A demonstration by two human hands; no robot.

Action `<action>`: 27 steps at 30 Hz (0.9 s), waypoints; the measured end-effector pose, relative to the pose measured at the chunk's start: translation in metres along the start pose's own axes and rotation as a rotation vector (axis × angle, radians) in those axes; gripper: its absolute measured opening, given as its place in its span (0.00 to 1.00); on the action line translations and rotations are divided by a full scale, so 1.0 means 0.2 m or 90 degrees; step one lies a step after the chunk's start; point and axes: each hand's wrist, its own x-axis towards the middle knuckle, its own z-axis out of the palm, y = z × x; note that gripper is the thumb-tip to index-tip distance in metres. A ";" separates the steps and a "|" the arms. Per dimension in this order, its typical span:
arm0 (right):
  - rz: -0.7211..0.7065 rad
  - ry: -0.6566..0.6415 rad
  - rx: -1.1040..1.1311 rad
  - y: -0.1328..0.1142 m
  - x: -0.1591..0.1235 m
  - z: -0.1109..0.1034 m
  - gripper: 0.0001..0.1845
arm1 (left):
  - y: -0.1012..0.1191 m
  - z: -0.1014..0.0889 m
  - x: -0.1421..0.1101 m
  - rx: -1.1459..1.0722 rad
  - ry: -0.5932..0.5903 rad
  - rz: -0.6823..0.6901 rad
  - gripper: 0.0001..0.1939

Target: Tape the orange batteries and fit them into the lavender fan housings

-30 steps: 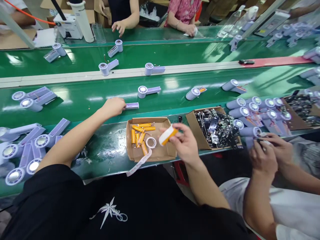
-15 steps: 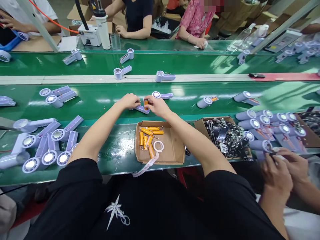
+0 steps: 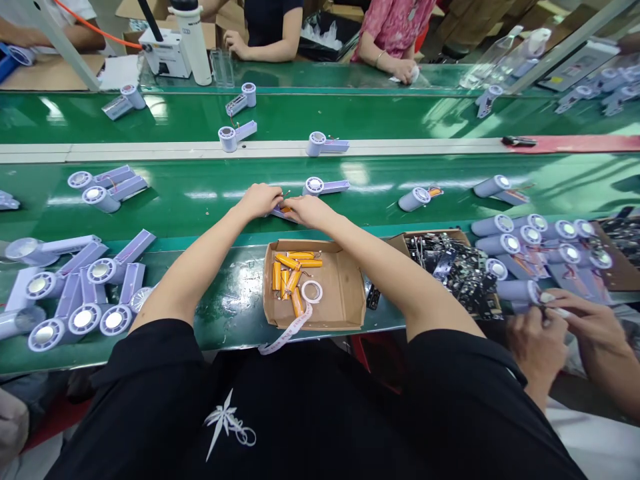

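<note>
My left hand (image 3: 262, 199) is closed on a lavender handheld fan housing, whose round end it hides. The open handle trough (image 3: 281, 213) of that housing sticks out toward my right hand (image 3: 312, 211). With its fingers bent, my right hand holds an orange cylindrical battery (image 3: 287, 209) down at the trough; only a sliver of the battery shows between the hands. Nearer to me, a shallow cardboard box (image 3: 345, 319) holds several orange batteries (image 3: 287, 275) and a white roll of tape (image 3: 312, 291), its loose end hanging over the front rim.
Lavender fan housings (image 3: 103, 270) are heaped at my left. Another housing (image 3: 315, 186) lies just beyond my right hand. A box of black circuit boards (image 3: 445, 267) stands right of my forearm, beside more housings. A co-worker's hands (image 3: 555, 327) are at far right.
My right hand has carried the battery from above the cardboard box to the housing, then tipped it from upright down into the handle trough. My left hand has kept hold of the housing.
</note>
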 end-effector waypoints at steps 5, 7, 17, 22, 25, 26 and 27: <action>-0.035 -0.041 -0.052 -0.01 0.05 0.03 0.25 | 0.02 0.02 0.02 -0.019 0.006 -0.011 0.20; -0.019 -0.047 -0.075 -0.02 0.06 0.04 0.24 | 0.04 0.02 0.02 -0.021 0.009 -0.013 0.20; -0.012 0.032 0.011 -0.15 -0.28 -0.21 0.18 | 0.12 0.01 0.01 -0.034 0.038 -0.028 0.20; -0.126 0.004 0.298 -0.28 -0.89 -0.23 0.13 | 0.32 -0.02 -0.25 -0.077 0.144 0.213 0.21; -0.103 0.022 0.399 -0.29 -1.12 -0.15 0.14 | 0.49 -0.01 -0.47 -0.052 0.022 0.520 0.16; -0.084 0.033 0.426 -0.29 -1.16 -0.11 0.14 | 0.54 0.00 -0.53 -0.030 -0.024 0.580 0.15; -0.069 0.040 0.450 -0.29 -1.19 -0.08 0.14 | 0.59 0.02 -0.58 -0.008 -0.052 0.610 0.13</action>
